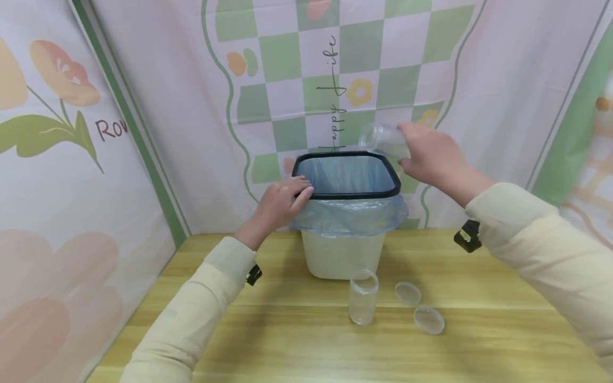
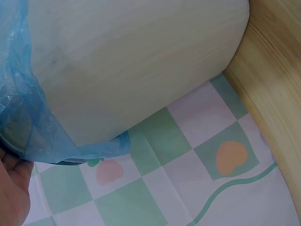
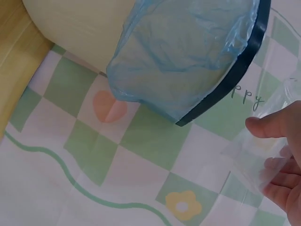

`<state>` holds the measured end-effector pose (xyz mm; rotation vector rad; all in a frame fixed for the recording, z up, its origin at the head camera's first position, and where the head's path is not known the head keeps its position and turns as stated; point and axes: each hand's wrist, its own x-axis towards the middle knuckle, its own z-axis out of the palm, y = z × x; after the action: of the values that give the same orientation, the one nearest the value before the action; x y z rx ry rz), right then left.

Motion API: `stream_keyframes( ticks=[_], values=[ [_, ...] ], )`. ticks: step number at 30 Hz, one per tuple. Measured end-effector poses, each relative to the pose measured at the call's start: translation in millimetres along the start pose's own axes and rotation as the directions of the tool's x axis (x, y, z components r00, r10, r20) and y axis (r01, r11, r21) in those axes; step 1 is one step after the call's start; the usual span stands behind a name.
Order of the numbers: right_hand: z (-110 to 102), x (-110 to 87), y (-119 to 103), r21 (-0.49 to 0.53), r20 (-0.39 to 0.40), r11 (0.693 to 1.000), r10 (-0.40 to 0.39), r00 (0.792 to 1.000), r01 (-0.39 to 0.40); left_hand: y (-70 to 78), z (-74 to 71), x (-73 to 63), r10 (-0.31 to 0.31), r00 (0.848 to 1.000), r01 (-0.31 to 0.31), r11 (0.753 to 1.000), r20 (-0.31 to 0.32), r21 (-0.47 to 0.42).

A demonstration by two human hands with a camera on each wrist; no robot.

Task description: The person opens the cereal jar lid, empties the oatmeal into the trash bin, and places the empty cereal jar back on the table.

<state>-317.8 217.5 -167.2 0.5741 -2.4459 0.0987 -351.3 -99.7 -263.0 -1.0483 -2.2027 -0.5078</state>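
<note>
A cream trash bin with a black rim stands on the table, lined with a blue plastic bag. My left hand grips the rim at its left front corner; in the left wrist view, bent fingers show beside it. Above the rim's right back corner, my right hand holds a clear plastic jar tipped sideways, its mouth pointing left. No contents are visible in this jar. A second clear jar stands upright without a lid in front of the bin.
Two clear round lids lie on the wooden table, right of the standing jar. Behind the bin hangs a checkered curtain, with another printed curtain on the left.
</note>
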Motion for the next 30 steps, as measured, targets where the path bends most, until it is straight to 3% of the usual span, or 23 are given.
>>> stream_keyframes(
  ticks=[12, 30],
  values=[
    [-6.0, -23.3, 7.6, 0.119, 0.036, 0.983, 0.136, 0.990, -0.140, 1.3, -0.3, -0.3, -0.005, 1.000, 0.005, 1.000, -0.001, -0.006],
    [-0.3, -74.6, 14.4, 0.359, 0.066, 0.899, 0.246, 0.967, -0.253, 1.6, -0.8, -0.4, 0.004, 1.000, -0.004, 1.000, -0.011, 0.003]
  ],
)
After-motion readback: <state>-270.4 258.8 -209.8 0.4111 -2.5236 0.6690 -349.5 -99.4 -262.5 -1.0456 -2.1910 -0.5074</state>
